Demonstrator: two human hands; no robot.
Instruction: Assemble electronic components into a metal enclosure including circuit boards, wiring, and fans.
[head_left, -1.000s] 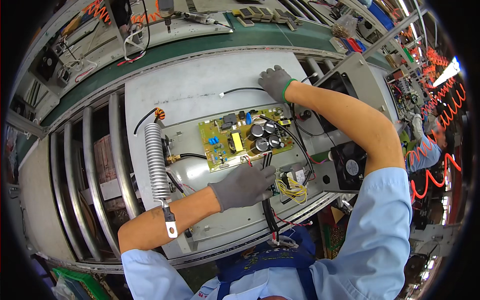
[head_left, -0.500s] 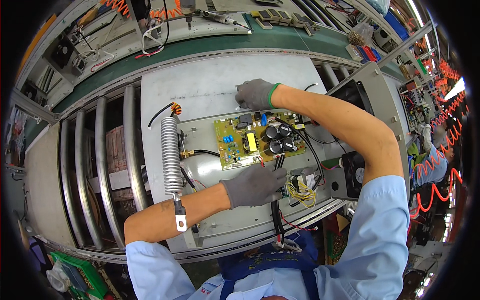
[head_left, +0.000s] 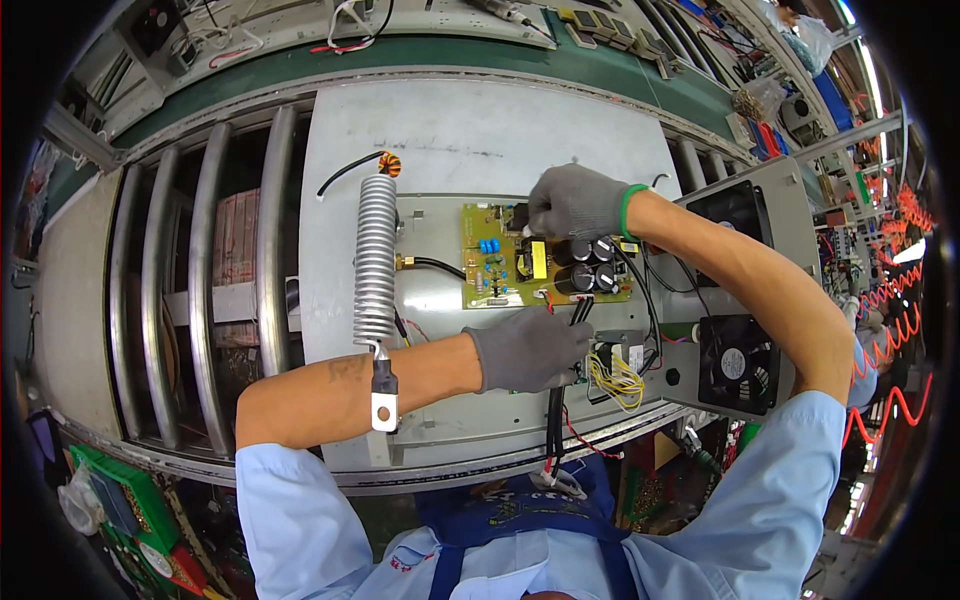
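A yellow-green circuit board (head_left: 512, 290) with black capacitors and a yellow-wrapped transformer (head_left: 538, 260) lies in an open grey metal case (head_left: 440, 415). Over the board's far edge, my right hand (head_left: 583, 203) in a grey glove is closed in a pinch. Something small and pale shows at its fingertips, too small to name. My left hand (head_left: 530, 350), also gloved, curls over a bundle of black cables (head_left: 554, 425) at the board's near side; its fingertips are partly hidden. Yellow wires (head_left: 615, 380) lie to the right of that hand. A silver coil (head_left: 375, 260) stands above my left forearm.
Two black fans (head_left: 738, 362) sit in the raised panel at the right. Under the case lies a pale board (head_left: 420, 130) on a conveyor with metal rollers (head_left: 210, 290). Beyond it runs a green bench (head_left: 440, 52). Red coiled hoses (head_left: 890, 415) hang at the far right.
My right hand has come nearer, from the pale board beyond the case to over the circuit board. My left hand stays at the black cables. The whole view has shifted a little.
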